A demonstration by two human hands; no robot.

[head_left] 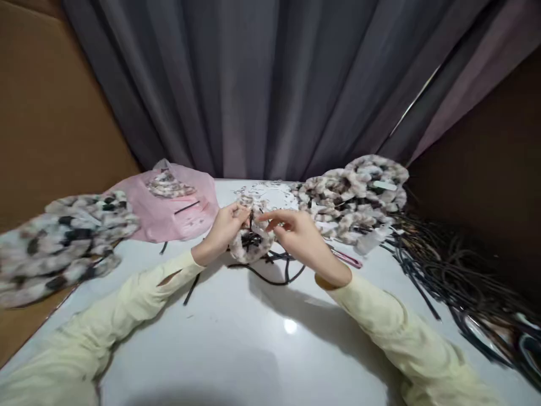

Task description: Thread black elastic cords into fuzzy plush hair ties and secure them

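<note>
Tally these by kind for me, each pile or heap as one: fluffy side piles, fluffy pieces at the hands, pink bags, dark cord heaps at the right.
Fluffy side piles: 2 (left pile, right pile)
Fluffy piece at the hands: 1
Pink bag: 1
Dark cord heap: 1
Total: 5

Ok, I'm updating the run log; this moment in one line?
left hand: pinching furry piece | right hand: at piece, contact unclear | pink plastic: on table
</note>
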